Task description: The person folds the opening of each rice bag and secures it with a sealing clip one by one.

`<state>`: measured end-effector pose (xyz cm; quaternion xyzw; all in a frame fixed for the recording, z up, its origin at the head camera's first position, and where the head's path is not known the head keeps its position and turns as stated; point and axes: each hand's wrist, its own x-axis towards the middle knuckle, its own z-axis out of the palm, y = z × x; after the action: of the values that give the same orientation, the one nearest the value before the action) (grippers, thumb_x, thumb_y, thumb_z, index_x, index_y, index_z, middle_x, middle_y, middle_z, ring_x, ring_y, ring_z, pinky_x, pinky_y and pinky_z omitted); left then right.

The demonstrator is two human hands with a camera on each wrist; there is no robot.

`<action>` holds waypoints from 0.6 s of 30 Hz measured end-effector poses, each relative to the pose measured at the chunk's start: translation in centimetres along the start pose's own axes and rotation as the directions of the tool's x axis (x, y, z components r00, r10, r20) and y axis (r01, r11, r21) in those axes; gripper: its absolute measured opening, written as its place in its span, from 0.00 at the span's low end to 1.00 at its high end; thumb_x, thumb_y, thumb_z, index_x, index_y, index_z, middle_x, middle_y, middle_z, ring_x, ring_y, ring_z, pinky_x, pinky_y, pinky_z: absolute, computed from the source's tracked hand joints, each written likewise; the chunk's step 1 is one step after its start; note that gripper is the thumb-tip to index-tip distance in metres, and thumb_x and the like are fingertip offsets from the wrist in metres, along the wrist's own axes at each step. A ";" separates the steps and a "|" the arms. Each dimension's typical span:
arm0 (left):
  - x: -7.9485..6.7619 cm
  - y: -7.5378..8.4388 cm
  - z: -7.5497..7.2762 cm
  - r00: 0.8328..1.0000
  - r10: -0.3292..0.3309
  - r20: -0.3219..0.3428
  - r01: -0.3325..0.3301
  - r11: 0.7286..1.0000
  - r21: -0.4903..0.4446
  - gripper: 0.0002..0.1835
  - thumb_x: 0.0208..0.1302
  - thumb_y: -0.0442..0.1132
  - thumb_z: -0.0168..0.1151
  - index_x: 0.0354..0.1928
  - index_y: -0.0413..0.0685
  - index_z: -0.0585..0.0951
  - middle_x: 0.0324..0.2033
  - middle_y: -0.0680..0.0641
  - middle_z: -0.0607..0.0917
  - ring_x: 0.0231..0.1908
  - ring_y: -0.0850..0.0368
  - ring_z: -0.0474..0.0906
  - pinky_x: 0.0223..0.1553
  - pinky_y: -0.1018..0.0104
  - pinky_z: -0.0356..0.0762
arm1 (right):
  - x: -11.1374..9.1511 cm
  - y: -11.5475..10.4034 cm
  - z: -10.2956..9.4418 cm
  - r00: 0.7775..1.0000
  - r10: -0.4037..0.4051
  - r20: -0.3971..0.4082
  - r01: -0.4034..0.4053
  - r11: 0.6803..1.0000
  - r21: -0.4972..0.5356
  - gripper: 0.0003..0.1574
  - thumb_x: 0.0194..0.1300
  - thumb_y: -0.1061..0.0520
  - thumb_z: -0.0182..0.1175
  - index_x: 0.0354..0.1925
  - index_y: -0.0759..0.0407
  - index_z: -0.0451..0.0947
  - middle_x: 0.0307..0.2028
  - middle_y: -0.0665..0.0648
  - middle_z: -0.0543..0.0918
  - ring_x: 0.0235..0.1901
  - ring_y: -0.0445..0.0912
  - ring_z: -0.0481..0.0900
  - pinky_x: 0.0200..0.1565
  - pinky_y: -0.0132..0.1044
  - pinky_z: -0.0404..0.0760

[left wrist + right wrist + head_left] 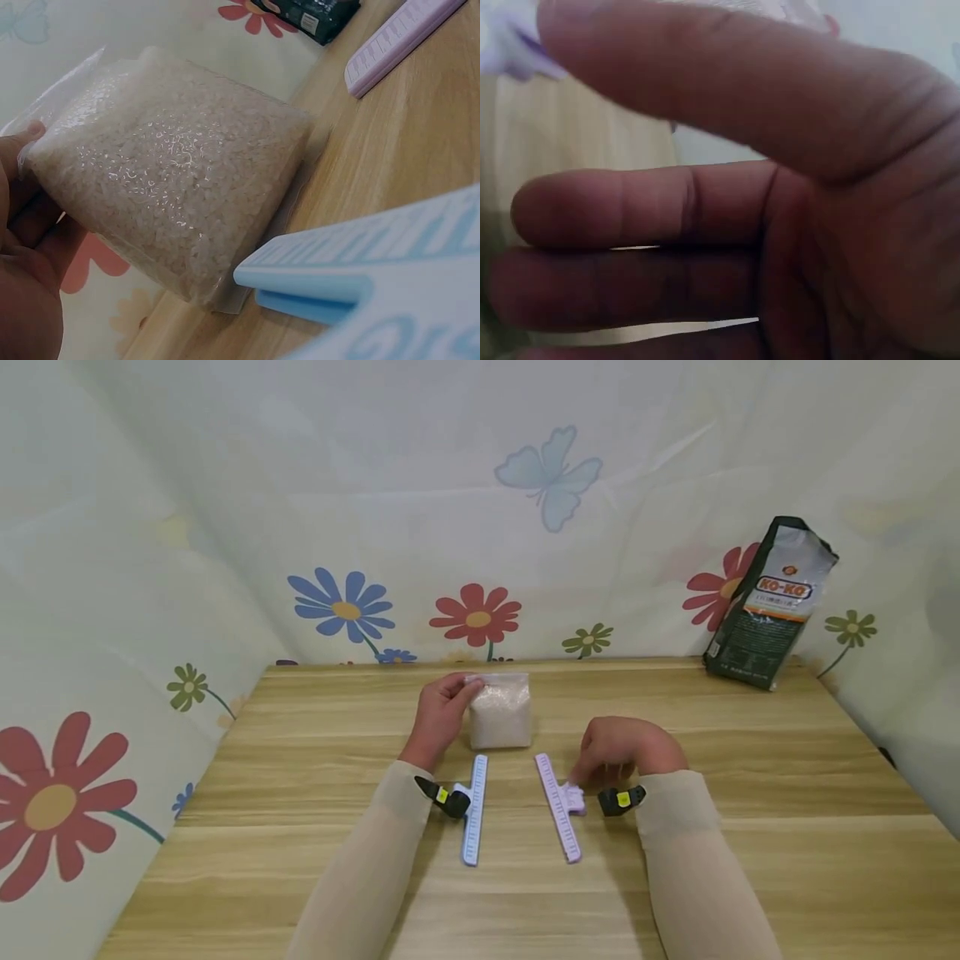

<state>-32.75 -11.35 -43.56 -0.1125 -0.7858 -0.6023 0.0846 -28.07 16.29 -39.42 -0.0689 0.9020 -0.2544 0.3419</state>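
Observation:
In the head view my left hand (442,714) pinches the upper left corner of a clear plastic bag of rice (501,717), which stands upright on the wooden table. White grains fill the bag in the left wrist view, with loose film at its top. A blue ruler-shaped bag clip (474,810) lies beside my left wrist, its tip close to the bag's base in the left wrist view. My right hand (626,745) reaches down to the handle of a purple ruler-shaped clip (557,810), fingertips right at it. Its other fingers extend loosely in the right wrist view.
A dark green and silver KO-KO package (772,602) leans against the flowered backdrop (420,510) at the table's back right corner. The wooden table (795,827) reaches back to that cloth. Small cameras are strapped to both wrists.

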 end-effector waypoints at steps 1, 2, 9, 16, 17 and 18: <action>0.0 0.0 0.0 1.000 0.003 0.000 -0.003 1.000 -0.004 0.17 0.63 0.56 0.62 0.43 0.55 0.87 0.36 0.51 0.88 0.35 0.58 0.74 0.38 0.67 0.71 | 0.1 0.0 0.1 1.000 -0.002 0.010 0.002 1.000 -0.007 0.19 0.49 0.43 0.73 0.24 0.57 0.83 0.22 0.52 0.82 0.22 0.45 0.76 0.25 0.36 0.74; 0.0 0.0 0.0 1.000 0.005 0.000 -0.005 1.000 -0.006 0.17 0.63 0.57 0.62 0.43 0.55 0.87 0.37 0.51 0.88 0.35 0.58 0.74 0.38 0.68 0.72 | 0.3 0.1 0.2 1.000 0.002 0.016 -0.002 1.000 -0.006 0.19 0.49 0.42 0.74 0.24 0.56 0.84 0.22 0.53 0.83 0.22 0.45 0.76 0.25 0.36 0.74; -0.1 0.2 -0.2 1.000 -0.012 0.002 0.012 1.000 -0.011 0.17 0.63 0.57 0.62 0.44 0.54 0.86 0.38 0.51 0.88 0.38 0.58 0.76 0.42 0.67 0.75 | 1.3 0.3 0.7 0.993 -0.041 0.107 0.034 0.997 0.071 0.14 0.51 0.49 0.73 0.24 0.58 0.84 0.20 0.52 0.82 0.19 0.42 0.73 0.22 0.32 0.71; -0.2 0.3 -0.3 0.999 -0.045 0.016 0.045 0.999 -0.009 0.17 0.63 0.56 0.63 0.45 0.55 0.86 0.39 0.51 0.88 0.39 0.57 0.76 0.44 0.64 0.75 | 1.9 0.9 0.9 0.978 -0.153 0.143 0.139 0.985 0.105 0.10 0.55 0.55 0.70 0.24 0.59 0.83 0.21 0.53 0.83 0.19 0.42 0.75 0.25 0.31 0.74; -0.2 0.3 -0.4 0.999 -0.028 0.019 0.028 1.000 -0.012 0.17 0.62 0.57 0.63 0.45 0.56 0.86 0.38 0.51 0.88 0.38 0.57 0.76 0.43 0.64 0.75 | 2.0 1.0 0.8 0.975 -0.171 0.141 0.156 0.982 0.110 0.10 0.55 0.54 0.69 0.23 0.59 0.83 0.21 0.52 0.83 0.20 0.42 0.75 0.25 0.31 0.74; -0.2 0.2 -0.4 0.999 -0.026 0.022 0.026 1.000 -0.013 0.17 0.62 0.57 0.63 0.45 0.55 0.86 0.38 0.51 0.88 0.38 0.57 0.76 0.43 0.65 0.75 | 2.0 1.1 0.8 0.972 -0.193 0.132 0.178 0.977 0.114 0.10 0.55 0.54 0.69 0.23 0.58 0.82 0.21 0.51 0.82 0.20 0.42 0.74 0.25 0.31 0.73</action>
<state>-32.46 -11.67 -43.32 -0.1093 -0.7840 -0.6073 0.0674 -29.03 16.30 -41.65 -0.1537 0.8509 -0.3249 0.3830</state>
